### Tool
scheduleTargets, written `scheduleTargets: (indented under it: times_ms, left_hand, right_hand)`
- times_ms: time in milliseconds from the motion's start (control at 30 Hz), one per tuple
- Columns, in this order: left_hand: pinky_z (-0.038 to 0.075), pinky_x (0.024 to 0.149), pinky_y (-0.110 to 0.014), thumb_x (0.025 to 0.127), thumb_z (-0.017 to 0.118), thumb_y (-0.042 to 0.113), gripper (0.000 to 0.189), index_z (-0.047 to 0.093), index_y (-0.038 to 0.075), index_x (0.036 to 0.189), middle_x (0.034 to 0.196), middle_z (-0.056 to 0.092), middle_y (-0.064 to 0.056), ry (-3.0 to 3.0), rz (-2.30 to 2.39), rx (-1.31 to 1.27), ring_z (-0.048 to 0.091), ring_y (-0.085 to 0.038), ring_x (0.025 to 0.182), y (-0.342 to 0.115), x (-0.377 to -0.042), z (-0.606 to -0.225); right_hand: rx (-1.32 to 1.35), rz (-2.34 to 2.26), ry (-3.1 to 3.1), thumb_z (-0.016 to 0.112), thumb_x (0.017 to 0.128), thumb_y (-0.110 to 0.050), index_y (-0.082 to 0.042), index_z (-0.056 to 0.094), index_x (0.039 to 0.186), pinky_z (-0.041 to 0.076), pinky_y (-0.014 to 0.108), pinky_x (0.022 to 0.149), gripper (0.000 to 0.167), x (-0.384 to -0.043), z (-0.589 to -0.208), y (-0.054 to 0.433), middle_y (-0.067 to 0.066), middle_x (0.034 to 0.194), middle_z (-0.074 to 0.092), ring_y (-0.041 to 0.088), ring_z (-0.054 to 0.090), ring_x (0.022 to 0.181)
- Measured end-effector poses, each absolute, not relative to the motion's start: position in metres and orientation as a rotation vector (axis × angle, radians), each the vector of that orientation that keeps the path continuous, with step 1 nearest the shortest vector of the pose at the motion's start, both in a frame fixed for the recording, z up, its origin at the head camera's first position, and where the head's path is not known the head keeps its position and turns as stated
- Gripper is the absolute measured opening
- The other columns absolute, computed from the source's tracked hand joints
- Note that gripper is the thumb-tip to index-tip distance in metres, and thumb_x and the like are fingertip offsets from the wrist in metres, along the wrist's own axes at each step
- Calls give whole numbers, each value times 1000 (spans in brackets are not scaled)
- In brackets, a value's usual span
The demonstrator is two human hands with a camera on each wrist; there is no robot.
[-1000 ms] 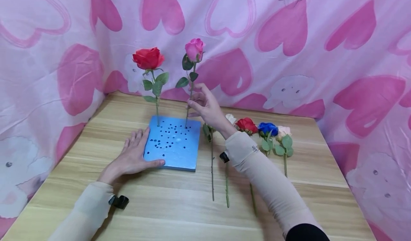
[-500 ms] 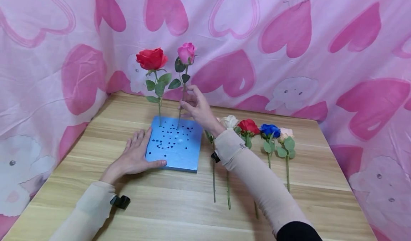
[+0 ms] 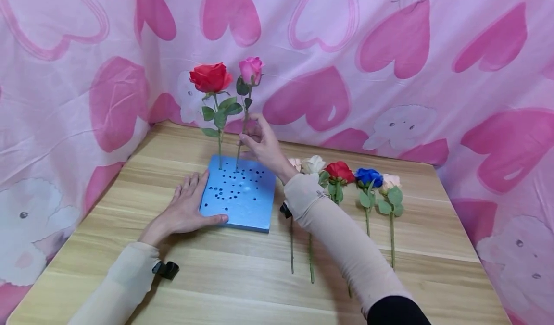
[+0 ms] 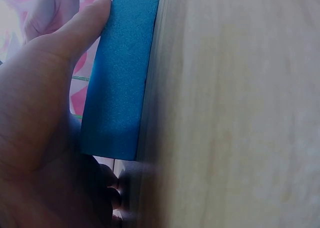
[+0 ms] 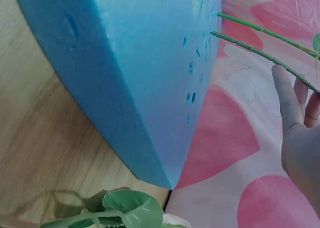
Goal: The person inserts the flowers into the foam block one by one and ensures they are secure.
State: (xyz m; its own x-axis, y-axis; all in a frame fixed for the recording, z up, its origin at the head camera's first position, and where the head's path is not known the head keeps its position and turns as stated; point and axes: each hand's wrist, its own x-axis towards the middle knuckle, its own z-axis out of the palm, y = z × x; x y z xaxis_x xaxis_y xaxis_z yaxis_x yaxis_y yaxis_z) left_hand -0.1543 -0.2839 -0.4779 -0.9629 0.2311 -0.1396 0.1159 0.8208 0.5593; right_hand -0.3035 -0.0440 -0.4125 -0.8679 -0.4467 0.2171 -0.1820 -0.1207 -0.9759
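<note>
We pinch the stem of a pink rose [image 3: 251, 70] with our right hand [image 3: 264, 144], and its fingers are curled in close around the stem. The pink rose is up over a blue block [image 3: 248, 214], near the back, and its top leans a little to the right. The bottom of its stem meets the block, but we cannot tell how deep it goes. Just to its left, a big red rose [image 3: 211, 78] stands up in the block. Lots of little dark holes dot the top. Our left hand [image 3: 187, 211] is wide open, with its fingers stretched out by the left side of the block and its thumb on the front edge. The block sits flat on the wooden desk [image 3: 216, 281]. To the right of the block, more flowers lie in a row on the desk: we see a white rose [image 3: 313, 164], a second red one [image 3: 339, 172], a blue one [image 3: 369, 176] and a pale pink one [image 3: 391, 181]. Our right sleeve [image 3: 342, 238] hides some of their stems. Behind the desk hangs a pink cloth [image 3: 277, 7] with hearts on it.
</note>
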Motion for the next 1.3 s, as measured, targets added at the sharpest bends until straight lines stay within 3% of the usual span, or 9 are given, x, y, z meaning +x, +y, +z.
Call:
scheduleTargets:
  times_ms: [133, 233, 333, 500, 633, 733, 900, 1133, 1300]
  left_hand:
    - [-5, 132, -77, 87, 81, 78, 143, -3, 8, 179, 182, -2, -36, 2803, 846, 272, -5, -60, 167, -283, -154, -475]
    - [-4, 132, -77, 87, 81, 77, 143, -3, 8, 179, 182, -2, -36, 2797, 843, 267, -5, -60, 167, -283, -154, -474]
    - [-4, 132, -78, 86, 81, 77, 143, -3, 7, 179, 181, -2, -36, 2792, 844, 264, -5, -60, 167, -283, -154, -473]
    - [-4, 132, -77, 87, 81, 78, 143, -3, 7, 179, 182, -2, -36, 2792, 846, 262, -5, -60, 167, -283, -154, -474]
    - [-5, 133, -77, 87, 80, 78, 143, -4, 8, 179, 182, -3, -35, 2792, 840, 256, -6, -59, 168, -284, -154, -475]
    - [-5, 133, -76, 87, 79, 79, 143, -5, 9, 179, 182, -4, -35, 2791, 837, 250, -7, -59, 168, -285, -154, -475]
    - [-5, 133, -76, 87, 79, 79, 143, -5, 9, 179, 182, -3, -35, 2794, 833, 245, -7, -59, 168, -286, -154, -475]
    - [-6, 133, -76, 87, 79, 80, 143, -5, 9, 179, 182, -4, -35, 2789, 836, 247, -7, -58, 168, -285, -154, -477]
    - [-6, 133, -76, 87, 79, 79, 143, -3, 8, 179, 182, -3, -35, 2795, 849, 258, -6, -59, 168, -284, -154, -477]
  right_hand:
    - [-716, -2120, 1939, 63, 110, 4, -20, 54, 146, 67, 66, 88, 44, -305, -414, -45, 28, 116, 67, 53, 70, 113]
    - [-724, -2104, 1945, 62, 110, 6, -18, 52, 146, 66, 68, 88, 44, -305, -416, -45, 33, 118, 65, 41, 73, 105]
    - [-715, -2082, 1950, 61, 110, 7, -16, 52, 147, 67, 66, 89, 45, -304, -418, -46, 29, 117, 66, 29, 74, 101]
    - [-706, -2048, 1971, 61, 110, 5, -16, 52, 149, 69, 60, 87, 45, -303, -420, -47, 21, 112, 68, 29, 75, 101]
    - [-738, -2015, 1993, 61, 111, 6, -15, 52, 149, 70, 55, 83, 44, -304, -422, -49, 31, 115, 66, 34, 75, 100]
    - [-752, -2000, 2001, 60, 111, 6, -15, 52, 148, 71, 52, 80, 43, -305, -422, -50, 37, 117, 63, 46, 74, 104]
    - [-740, -2004, 1999, 60, 111, 5, -15, 52, 148, 71, 52, 82, 44, -303, -424, -52, 32, 113, 65, 62, 68, 113]
    - [-749, -1936, 2089, 63, 110, 5, -17, 50, 150, 70, 46, 86, 48, -303, -429, -51, 22, 113, 68, 41, 74, 105]
    - [-685, -1873, 2110, 74, 105, -1, -20, 44, 161, 68, 48, 95, 66, -304, -431, -49, 21, 137, 66, 34, 73, 117]
